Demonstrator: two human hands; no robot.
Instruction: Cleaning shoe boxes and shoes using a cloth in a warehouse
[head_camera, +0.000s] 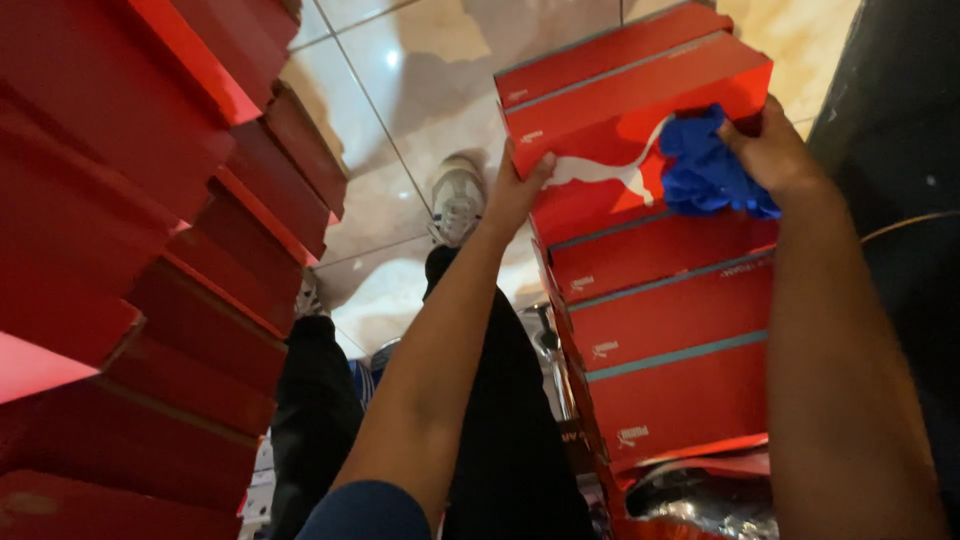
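A red shoe box (610, 130) with a white animal emblem lies on top of a stack of red boxes (670, 340) at the right. My left hand (518, 188) grips the left end of that top box. My right hand (770, 150) presses a crumpled blue cloth (705, 170) against the box's right side. Both forearms reach forward from the bottom of the view.
A second tall stack of red boxes (150, 250) fills the left. Between the stacks lies a glossy tiled floor (400, 90), my dark trouser legs and a white sneaker (457, 200). A dark surface (900, 120) stands at the far right.
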